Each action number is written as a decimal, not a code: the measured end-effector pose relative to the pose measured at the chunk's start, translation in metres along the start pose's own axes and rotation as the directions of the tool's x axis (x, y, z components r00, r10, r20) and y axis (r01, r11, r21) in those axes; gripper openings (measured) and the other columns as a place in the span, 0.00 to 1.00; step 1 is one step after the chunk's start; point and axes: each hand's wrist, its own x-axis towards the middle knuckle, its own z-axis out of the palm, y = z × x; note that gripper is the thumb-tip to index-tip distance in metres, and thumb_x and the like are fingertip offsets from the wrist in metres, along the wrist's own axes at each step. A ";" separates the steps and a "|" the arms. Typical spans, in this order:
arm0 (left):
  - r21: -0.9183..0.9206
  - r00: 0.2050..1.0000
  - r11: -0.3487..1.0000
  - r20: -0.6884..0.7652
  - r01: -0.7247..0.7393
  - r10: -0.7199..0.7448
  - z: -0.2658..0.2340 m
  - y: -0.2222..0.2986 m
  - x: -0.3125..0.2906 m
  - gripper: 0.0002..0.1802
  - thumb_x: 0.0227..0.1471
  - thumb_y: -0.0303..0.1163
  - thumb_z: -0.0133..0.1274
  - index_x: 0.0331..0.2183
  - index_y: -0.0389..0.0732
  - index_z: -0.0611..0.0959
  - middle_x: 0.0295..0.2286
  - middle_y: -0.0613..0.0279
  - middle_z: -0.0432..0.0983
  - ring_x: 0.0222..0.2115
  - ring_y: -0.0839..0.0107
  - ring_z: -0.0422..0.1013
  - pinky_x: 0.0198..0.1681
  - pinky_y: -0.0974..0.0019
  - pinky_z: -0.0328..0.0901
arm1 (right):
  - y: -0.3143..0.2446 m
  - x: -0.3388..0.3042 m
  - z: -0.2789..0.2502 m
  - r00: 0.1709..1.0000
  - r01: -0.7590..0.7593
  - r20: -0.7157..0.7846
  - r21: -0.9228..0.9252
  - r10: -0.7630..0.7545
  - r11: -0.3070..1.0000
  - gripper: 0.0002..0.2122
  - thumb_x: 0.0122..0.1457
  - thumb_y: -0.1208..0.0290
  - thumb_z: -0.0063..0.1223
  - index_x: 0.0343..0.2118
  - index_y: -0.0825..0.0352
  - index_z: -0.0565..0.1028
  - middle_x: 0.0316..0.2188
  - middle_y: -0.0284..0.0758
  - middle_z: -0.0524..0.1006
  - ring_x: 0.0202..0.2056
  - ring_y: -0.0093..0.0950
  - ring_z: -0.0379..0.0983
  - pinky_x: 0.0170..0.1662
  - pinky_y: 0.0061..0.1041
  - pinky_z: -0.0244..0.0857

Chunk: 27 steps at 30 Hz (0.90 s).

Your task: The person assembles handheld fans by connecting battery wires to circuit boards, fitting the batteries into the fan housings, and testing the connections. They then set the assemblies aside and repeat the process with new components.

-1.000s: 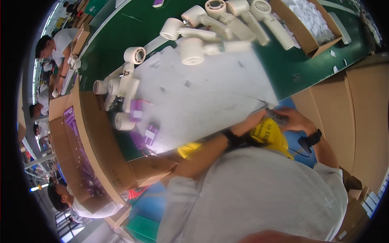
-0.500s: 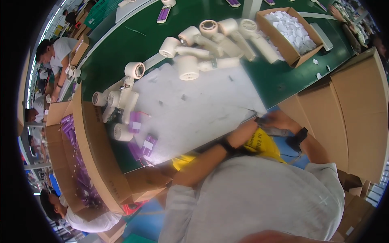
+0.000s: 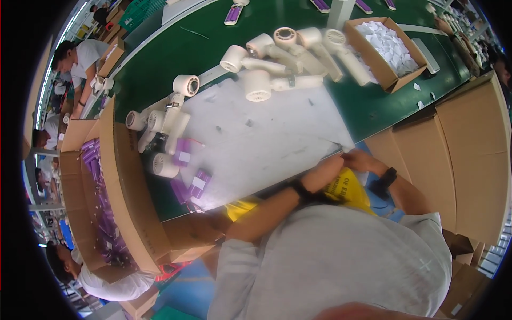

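Observation:
At the front edge of the bench, my left hand [image 3: 329, 168] and my right hand [image 3: 361, 161] meet, fingers closed together. Whatever lies between their fingertips is too hidden to name. A yellow printed cloth or bag [image 3: 346, 191] hangs just below them. Beyond the hands spreads a white work mat [image 3: 266, 144] with small dark scraps on it. Purple battery packs [image 3: 199, 183] lie at its left corner, beside a cluster of cream handheld fan bodies [image 3: 176, 114]. More cream fan bodies [image 3: 258, 86] lie in a row along the mat's far side.
A carton of white paper pieces [image 3: 392, 77] stands at the far right of the green bench [image 3: 373, 114]. Left of the bench, a deep carton [image 3: 125, 186] holds many purple packs. Tall open cardboard [image 3: 448, 154] rises on the right. Other people [image 3: 80, 66] work at the left.
The view has shifted slightly, moving the bench items a little right in the picture. My hands have drawn closer together, and the dark thing seen between them before is now hidden.

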 end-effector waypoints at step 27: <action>-0.169 0.993 0.984 -0.112 -0.062 0.044 0.035 -0.008 0.006 0.16 0.60 0.32 0.39 0.35 0.28 0.76 0.35 0.40 0.75 0.37 0.49 0.73 0.40 0.57 0.68 | -0.030 -0.041 -0.014 0.998 0.013 0.054 0.316 -0.031 0.949 0.09 0.54 0.78 0.54 0.37 0.74 0.78 0.31 0.35 0.81 0.35 0.23 0.76 0.40 0.25 0.70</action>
